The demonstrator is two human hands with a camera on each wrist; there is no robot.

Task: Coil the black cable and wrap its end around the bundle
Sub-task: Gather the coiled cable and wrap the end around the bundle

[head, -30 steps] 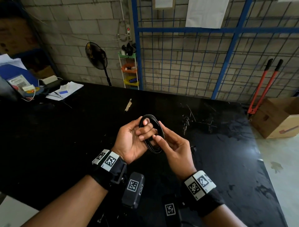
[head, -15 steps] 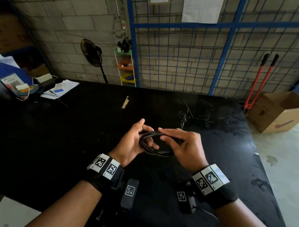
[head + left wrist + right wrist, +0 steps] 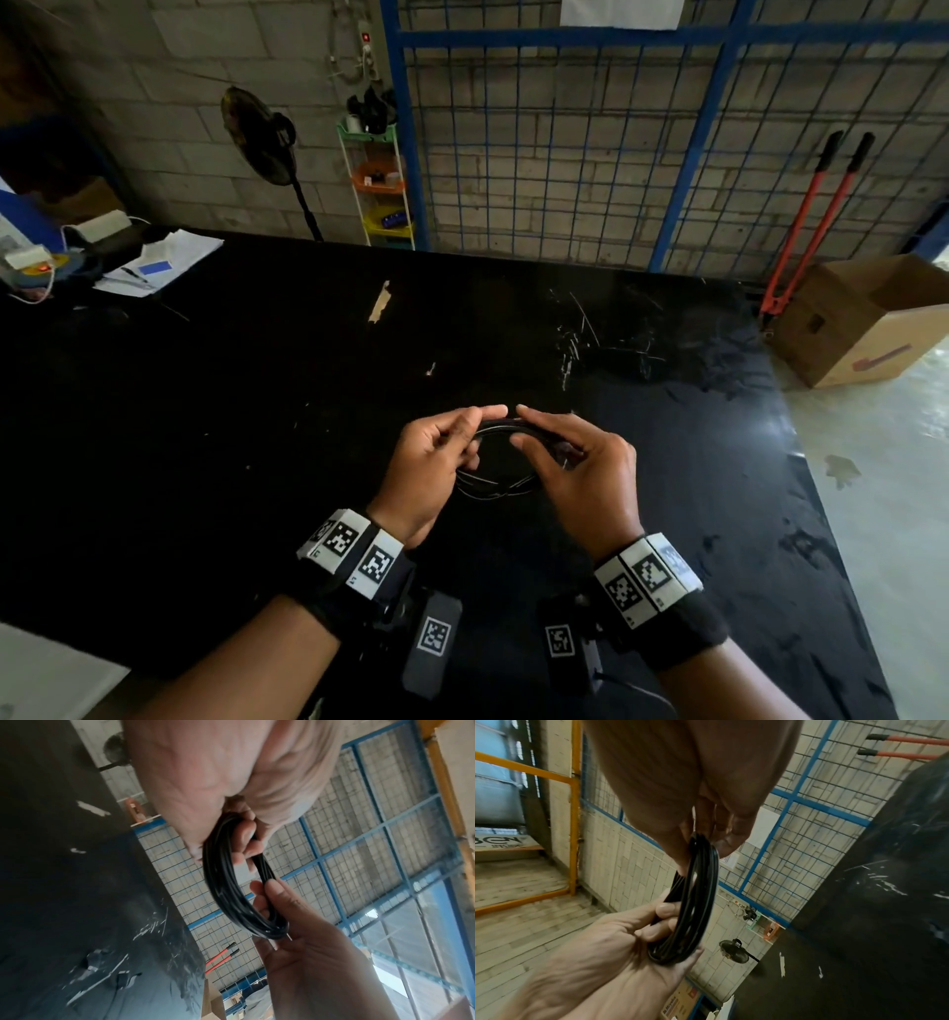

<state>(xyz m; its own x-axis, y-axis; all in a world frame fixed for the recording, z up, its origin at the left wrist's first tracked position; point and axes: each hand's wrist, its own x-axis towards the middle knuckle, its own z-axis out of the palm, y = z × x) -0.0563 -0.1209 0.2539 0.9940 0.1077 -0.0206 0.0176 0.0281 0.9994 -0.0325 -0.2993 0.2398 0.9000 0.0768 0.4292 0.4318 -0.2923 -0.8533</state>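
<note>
A person holds a coiled black cable (image 3: 495,452) between both hands above a black table (image 3: 257,411), a little toward six o'clock from the table's middle. The coil is made of several loops lying together and is held clear of the tabletop.

The left hand (image 3: 436,470) grips the coil at its nine o'clock side in the head view. The fingers (image 3: 666,910) curl round the strands from one side and the thumb closes on them from the other, so the hand is closed on the bundle. The left wrist view shows the strands running out from under the palm.

The right hand (image 3: 585,478) holds the coil at its three o'clock side. Its fingertips (image 3: 272,888) and thumb pinch the strands, and the forefinger reaches out over the far edge of the coil until it almost meets the left forefinger at twelve o'clock. I cannot tell where the loose end of the cable lies, or whether any of it is wound round the bundle.

At the table's ten o'clock corner lie some papers (image 3: 164,259). A strip of tape (image 3: 380,300) is stuck to the top toward twelve o'clock. Behind the table stand a fan (image 3: 262,139) and a small shelf rack (image 3: 380,180) against a block wall. At two o'clock, red bolt cutters (image 3: 811,221) lean beside a cardboard box (image 3: 862,318) on the floor.
</note>
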